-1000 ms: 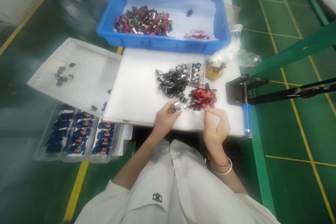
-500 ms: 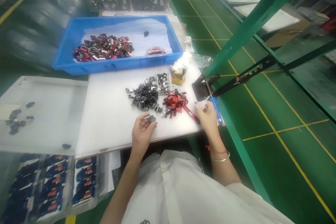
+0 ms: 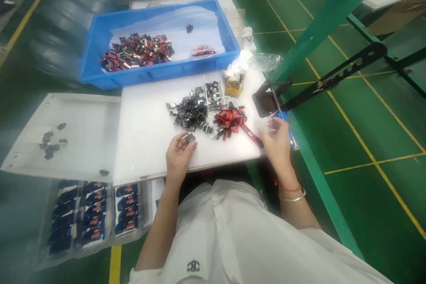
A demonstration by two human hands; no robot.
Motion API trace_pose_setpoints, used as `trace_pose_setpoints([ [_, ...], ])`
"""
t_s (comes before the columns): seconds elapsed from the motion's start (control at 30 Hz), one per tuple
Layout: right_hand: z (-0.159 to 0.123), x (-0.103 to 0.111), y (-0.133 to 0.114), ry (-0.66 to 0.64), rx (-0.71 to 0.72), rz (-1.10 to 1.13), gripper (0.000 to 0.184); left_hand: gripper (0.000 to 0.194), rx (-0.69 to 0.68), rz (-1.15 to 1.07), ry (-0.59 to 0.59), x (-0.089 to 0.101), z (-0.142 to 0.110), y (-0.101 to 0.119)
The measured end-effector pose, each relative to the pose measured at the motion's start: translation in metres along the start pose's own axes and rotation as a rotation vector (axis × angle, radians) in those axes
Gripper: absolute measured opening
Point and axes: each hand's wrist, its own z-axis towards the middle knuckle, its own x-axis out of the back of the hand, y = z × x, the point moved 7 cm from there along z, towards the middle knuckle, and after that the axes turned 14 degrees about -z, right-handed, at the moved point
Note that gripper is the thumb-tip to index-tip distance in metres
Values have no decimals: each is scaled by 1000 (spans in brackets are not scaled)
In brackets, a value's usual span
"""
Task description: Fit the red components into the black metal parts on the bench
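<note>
My left hand [image 3: 179, 153] pinches a small black connector housing with metallic slots [image 3: 189, 138] between thumb and fingers, above the near part of the white tabletop [image 3: 143, 142]. Beyond it lies a heap of similar black housings [image 3: 191, 113]. To the right is a pile of small red and black pieces [image 3: 230, 120], with a red and black strip-like tool [image 3: 251, 135] beside it. My right hand [image 3: 278, 140] is half curled at the table's right edge, thumb and fingers apart. Beside its fingertips is a thin whitish sheet [image 3: 262, 122]; no held item shows.
A blue bin [image 3: 159, 71] with red-black parts stands at the back. Nearer are a clear tray of small parts [image 3: 214, 93] and a yellow box [image 3: 234, 88]. A black bracket [image 3: 333, 80] and green post [image 3: 319, 22] rise right. A white tray [image 3: 83, 142] sits left.
The view has shifted, so the table appears farther right and higher. My right hand has moved slightly right, its fingers looser. My left hand still holds the black housing.
</note>
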Motion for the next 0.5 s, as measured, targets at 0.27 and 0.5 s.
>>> trace_pose_setpoints([
  [0.27,-48,-5,-80,-16,537,-59,10,55,7,-21,-36,0,2,-7],
  [0.5,-62,-49,-121,-73,721,-170,9,53,17,-7,-50,3,-3,-12],
])
